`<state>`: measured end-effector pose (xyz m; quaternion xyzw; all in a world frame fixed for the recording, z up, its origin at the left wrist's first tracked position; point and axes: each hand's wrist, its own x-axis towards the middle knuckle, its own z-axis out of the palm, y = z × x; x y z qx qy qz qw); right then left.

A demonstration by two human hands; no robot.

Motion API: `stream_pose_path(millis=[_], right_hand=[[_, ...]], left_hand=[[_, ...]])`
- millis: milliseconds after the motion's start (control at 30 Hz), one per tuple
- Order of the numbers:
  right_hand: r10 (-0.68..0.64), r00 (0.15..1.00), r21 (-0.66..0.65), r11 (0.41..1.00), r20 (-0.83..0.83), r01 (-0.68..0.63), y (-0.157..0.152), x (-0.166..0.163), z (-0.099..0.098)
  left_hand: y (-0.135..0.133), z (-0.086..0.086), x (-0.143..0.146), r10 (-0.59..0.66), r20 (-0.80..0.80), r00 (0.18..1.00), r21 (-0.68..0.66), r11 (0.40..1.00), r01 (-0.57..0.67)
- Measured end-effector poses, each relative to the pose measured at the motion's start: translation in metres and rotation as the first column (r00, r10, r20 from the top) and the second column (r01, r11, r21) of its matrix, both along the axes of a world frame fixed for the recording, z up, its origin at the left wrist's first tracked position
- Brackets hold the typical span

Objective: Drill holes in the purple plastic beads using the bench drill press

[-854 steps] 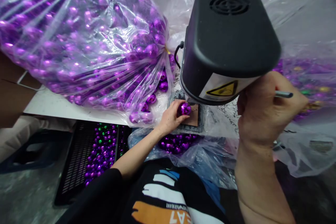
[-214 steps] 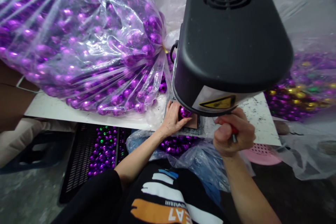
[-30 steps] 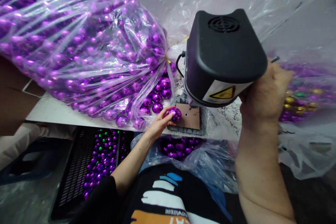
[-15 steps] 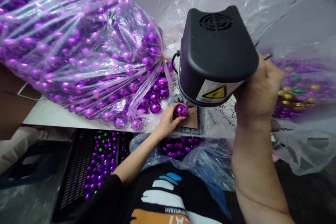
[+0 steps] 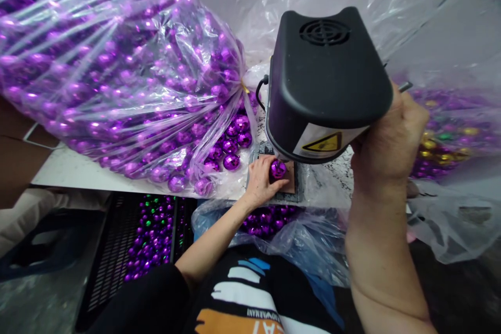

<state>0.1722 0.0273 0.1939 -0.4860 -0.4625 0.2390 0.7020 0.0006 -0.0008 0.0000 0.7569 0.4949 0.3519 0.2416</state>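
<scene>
My left hand (image 5: 263,180) is closed on a shiny purple faceted ball (image 5: 278,169) and holds it on the brown plate (image 5: 290,184) under the head of a black bench machine (image 5: 326,81). My right hand (image 5: 387,141) is raised at the machine's right side, wrapped round its lever; a metal rod end (image 5: 406,85) sticks out above the fist. The machine's body hides the spot where its tip meets the ball.
A huge clear bag of purple balls (image 5: 117,73) lies on the white table (image 5: 74,172) to the left, with loose balls (image 5: 230,146) by its mouth. Another bag of purple balls (image 5: 270,219) sits in my lap. A black crate (image 5: 117,240) holds purple and green balls. Mixed balls (image 5: 450,141) lie right.
In the last second my left hand slid the purple ball rightward from the plate's edge to under the machine head. My right hand stayed up on the lever.
</scene>
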Motion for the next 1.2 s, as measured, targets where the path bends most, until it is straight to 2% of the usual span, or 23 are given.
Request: stream_pose_path(millis=[200,333,400,500,567,667,767,967,1200], right_hand=[[0.016,0.999,-0.034,0.999,0.043,-0.015,-0.002,0.003,0.007],[-0.013,0.970,-0.074,0.997,0.242,0.032,-0.031,0.005,0.008],[-0.014,0.946,-0.075,0.996,0.322,0.041,-0.053,0.003,-0.001],[-0.046,0.923,-0.118,0.988,0.381,0.098,-0.080,-0.003,-0.025],[-0.129,0.911,-0.058,0.985,0.391,0.164,-0.087,-0.008,-0.043],[-0.213,0.913,0.018,0.975,0.347,0.221,-0.085,-0.015,-0.062],[-0.299,0.904,0.070,0.954,0.307,0.292,-0.079,-0.018,-0.072],[-0.393,0.871,0.132,0.919,0.295,0.370,-0.076,-0.024,-0.077],[-0.408,0.877,0.199,0.909,0.254,0.365,-0.069,-0.029,-0.085]], left_hand=[[0.001,0.002,0.005,0.031,-0.021,0.999,0.020,0.999,-0.031],[0.001,0.001,0.007,0.040,-0.020,0.999,0.045,0.998,-0.039],[0.000,0.000,0.007,0.044,-0.019,0.999,0.055,0.998,-0.043],[0.000,0.000,0.007,0.045,-0.015,0.999,0.068,0.997,-0.044],[-0.001,0.000,0.007,0.046,-0.008,0.999,0.061,0.997,-0.046],[-0.001,0.000,0.008,0.039,0.003,0.999,0.024,0.999,-0.039],[-0.001,0.000,0.008,0.022,0.016,1.000,-0.002,1.000,-0.022],[-0.002,0.000,0.011,0.037,0.024,0.999,-0.024,0.999,-0.036],[-0.001,-0.001,0.010,0.031,0.018,0.999,-0.002,1.000,-0.031]])
